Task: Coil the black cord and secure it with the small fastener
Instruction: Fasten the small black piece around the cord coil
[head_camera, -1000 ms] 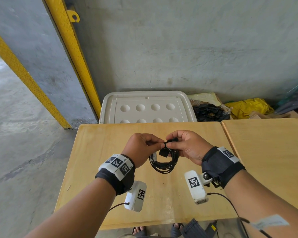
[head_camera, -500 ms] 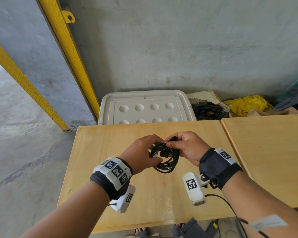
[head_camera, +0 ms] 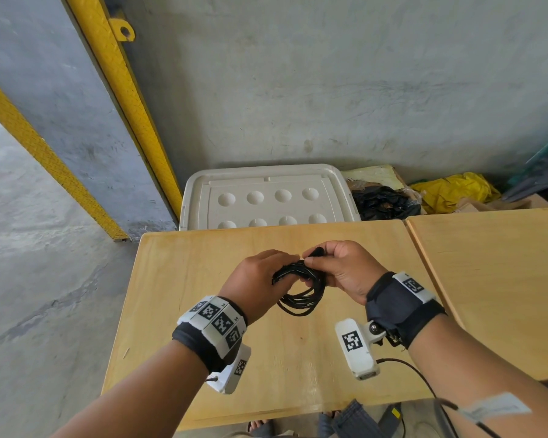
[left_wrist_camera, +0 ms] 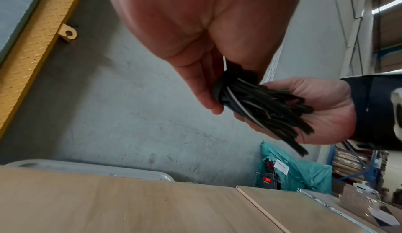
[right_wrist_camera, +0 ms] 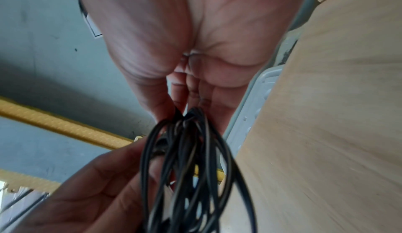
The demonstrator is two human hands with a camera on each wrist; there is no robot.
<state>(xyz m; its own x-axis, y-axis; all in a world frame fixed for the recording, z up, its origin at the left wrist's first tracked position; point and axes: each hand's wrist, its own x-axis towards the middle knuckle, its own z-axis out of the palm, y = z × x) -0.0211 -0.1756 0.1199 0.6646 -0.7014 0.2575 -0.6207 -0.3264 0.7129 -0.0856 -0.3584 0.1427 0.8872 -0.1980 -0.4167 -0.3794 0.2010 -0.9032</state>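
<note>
text: none legible | wrist bands point(head_camera: 215, 317): square black-white marker codes only

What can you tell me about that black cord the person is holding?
The black cord is thin, glossy and wound into a small bundle of many loops. It is held in the air above the wooden table. The left hand and right hand pinch its top, where a dark band wraps the strands; the loops below hang free.
</note>
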